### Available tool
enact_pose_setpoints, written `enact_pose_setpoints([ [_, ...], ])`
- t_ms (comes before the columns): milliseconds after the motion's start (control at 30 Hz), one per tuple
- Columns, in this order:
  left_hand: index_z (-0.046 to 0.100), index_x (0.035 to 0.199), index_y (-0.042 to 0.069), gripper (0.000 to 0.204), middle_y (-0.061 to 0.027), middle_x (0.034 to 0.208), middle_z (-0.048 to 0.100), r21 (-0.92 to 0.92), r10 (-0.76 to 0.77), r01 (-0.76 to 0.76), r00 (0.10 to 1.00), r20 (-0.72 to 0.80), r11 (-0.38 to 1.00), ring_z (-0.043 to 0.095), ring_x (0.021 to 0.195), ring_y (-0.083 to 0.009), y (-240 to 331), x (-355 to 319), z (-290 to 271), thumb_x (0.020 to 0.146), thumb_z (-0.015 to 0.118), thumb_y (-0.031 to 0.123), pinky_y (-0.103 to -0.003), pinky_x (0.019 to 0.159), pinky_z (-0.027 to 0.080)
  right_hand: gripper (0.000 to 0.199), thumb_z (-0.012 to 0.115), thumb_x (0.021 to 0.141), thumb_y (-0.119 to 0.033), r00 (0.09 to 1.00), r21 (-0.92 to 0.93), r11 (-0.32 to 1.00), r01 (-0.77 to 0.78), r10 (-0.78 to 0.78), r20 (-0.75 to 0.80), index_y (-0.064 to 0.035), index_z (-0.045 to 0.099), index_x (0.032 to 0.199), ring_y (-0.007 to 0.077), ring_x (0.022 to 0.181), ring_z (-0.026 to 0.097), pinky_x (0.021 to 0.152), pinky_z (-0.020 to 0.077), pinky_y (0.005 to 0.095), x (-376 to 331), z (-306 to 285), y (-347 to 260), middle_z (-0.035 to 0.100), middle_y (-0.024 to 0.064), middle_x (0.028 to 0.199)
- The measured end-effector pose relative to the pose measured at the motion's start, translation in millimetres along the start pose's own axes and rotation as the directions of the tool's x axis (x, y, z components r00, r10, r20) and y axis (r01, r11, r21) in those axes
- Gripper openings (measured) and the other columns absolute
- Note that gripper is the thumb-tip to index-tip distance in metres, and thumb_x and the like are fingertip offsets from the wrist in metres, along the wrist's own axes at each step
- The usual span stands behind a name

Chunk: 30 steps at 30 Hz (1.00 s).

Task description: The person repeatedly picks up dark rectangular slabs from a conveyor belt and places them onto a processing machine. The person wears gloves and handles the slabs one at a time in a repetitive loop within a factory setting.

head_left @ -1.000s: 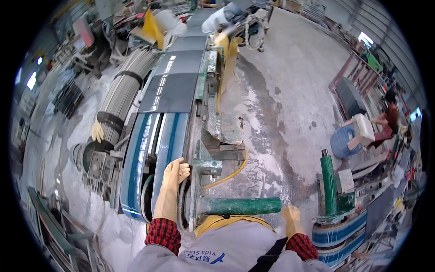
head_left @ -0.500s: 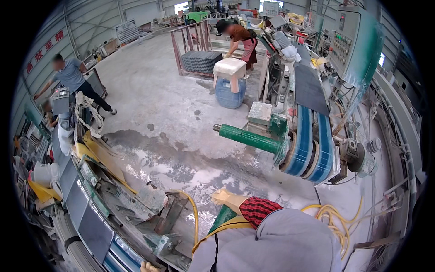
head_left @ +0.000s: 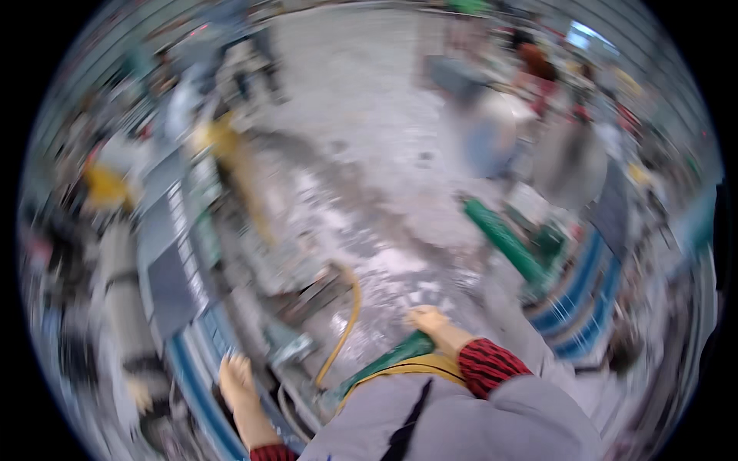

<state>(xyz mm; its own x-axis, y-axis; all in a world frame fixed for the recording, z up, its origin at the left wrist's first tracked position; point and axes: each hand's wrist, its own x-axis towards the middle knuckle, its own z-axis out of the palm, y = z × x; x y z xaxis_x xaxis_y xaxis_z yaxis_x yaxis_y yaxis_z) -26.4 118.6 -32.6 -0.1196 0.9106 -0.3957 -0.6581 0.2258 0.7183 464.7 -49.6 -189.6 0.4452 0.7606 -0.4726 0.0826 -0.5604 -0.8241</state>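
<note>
Left grip (head_left: 237, 376) first: fingers look loosely bent over the near stretch of the blue belts (head_left: 201, 361), toward the right edge of the conveyor; blur hides whether it touches, and I can't tell how far it's closed. Nothing shows in it. Right grip (head_left: 427, 318), out by the free end of the green bar (head_left: 396, 353), reads as half curled; again, can't call it closed or empty, contact unclear. Perhaps the bar's end simply makes a handy rest for that arm.

Outward now, up the conveyor: a dark slab (head_left: 177, 288) lies flat across the belts, beyond the left hand, out of both grips, presumably laid flat so the belts carry its weight evenly. Off the conveyor's right edge, a yellow hose (head_left: 352, 311) loops out over the floor (head_left: 384, 253), probably slack to spare it strain. Well over to the right, a second belt unit (head_left: 565, 307) with its own green cylinder (head_left: 503, 240) leaning toward the open floor.
</note>
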Motion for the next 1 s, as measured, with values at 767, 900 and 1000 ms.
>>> enact_pose_setpoints([
  [767, 0.052, 0.12, -0.005, 0.036, -0.0166, 0.113, 0.065, -0.508, -0.065, -0.033, 0.983, -0.174, 0.86, 0.067, 0.101, -0.0284, 65, 120, 28, 0.102, 0.049, 0.025, -0.037, 0.08, 0.062, 0.041, 0.058, 0.095, -0.021, 0.851, 0.377, 0.819, -0.432, 0.232, 0.47, 0.0049, 0.053, 0.127, 0.0421, 0.11, 0.062, 0.093, 0.0521, 0.0504, 21, -30, 15, 0.061, 0.0277, 0.121],
  [900, 0.059, 0.103, 0.001, 0.022, -0.0097, 0.092, 0.069, -0.648, -0.092, -0.02, 0.986, -0.139, 0.761, 0.07, 0.08, -0.0201, 73, 148, 26, 0.099, 0.056, 0.022, -0.027, 0.063, 0.063, 0.036, 0.062, 0.093, -0.015, 0.861, 0.457, 0.753, -0.473, 0.284, 0.422, 0.0045, 0.056, 0.122, 0.0396, 0.103, 0.066, 0.092, 0.0545, 0.0466, 10, -35, 11, 0.064, 0.0269, 0.114],
  [1000, 0.059, 0.087, 0.009, 0.017, 0.0018, 0.071, 0.061, -0.555, -0.022, -0.122, 0.969, -0.246, 0.823, 0.06, 0.057, -0.0074, 66, 143, 34, 0.097, 0.061, 0.024, -0.017, 0.05, 0.055, 0.044, 0.064, 0.09, -0.016, 0.792, 0.533, 0.639, -0.555, 0.211, 0.573, 0.0052, 0.053, 0.126, 0.0428, 0.112, 0.06, 0.1, 0.0483, 0.0505, 23, -48, 31, 0.059, 0.0295, 0.122],
])
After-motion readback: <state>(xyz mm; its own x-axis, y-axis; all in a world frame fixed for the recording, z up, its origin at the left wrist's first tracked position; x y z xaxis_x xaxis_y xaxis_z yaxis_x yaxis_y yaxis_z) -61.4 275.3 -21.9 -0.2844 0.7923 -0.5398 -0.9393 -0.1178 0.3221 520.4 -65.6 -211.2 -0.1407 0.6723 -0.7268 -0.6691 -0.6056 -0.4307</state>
